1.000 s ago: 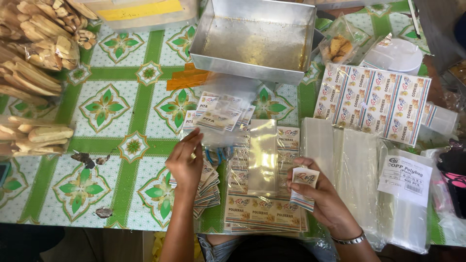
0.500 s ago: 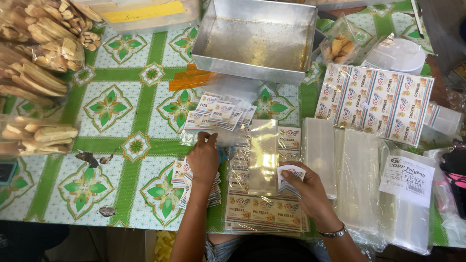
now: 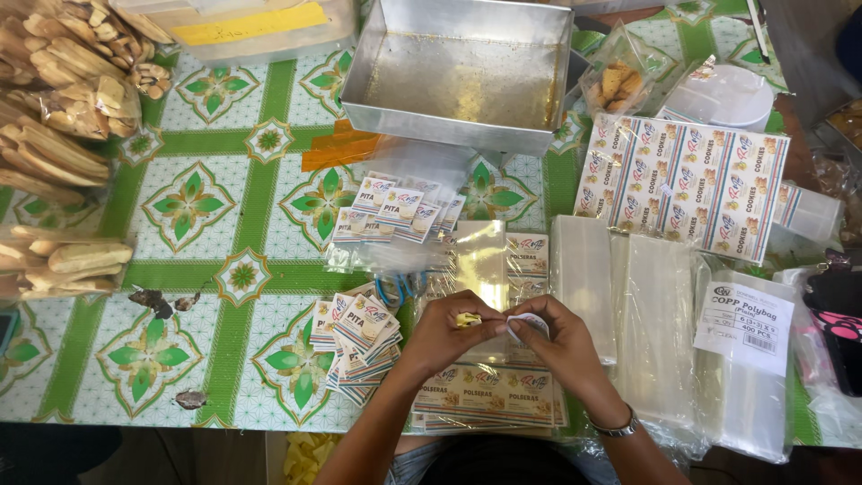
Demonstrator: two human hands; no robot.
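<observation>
Left of the metal tray (image 3: 458, 76), bagged biscuits (image 3: 63, 108) lie on the green patterned tablecloth (image 3: 206, 260). Below the tray, a fanned pile of small labels (image 3: 359, 341) sits just left of the left hand (image 3: 449, 332), whose fingers are curled, pinching a small yellow piece (image 3: 467, 320). The right hand (image 3: 552, 337) meets it, fingers closed on a white label (image 3: 528, 321). Both hands hover over label sheets (image 3: 489, 400). Right of them lie clear plastic bags (image 3: 646, 323), and below-right of the tray, a printed sticker sheet (image 3: 687, 184).
</observation>
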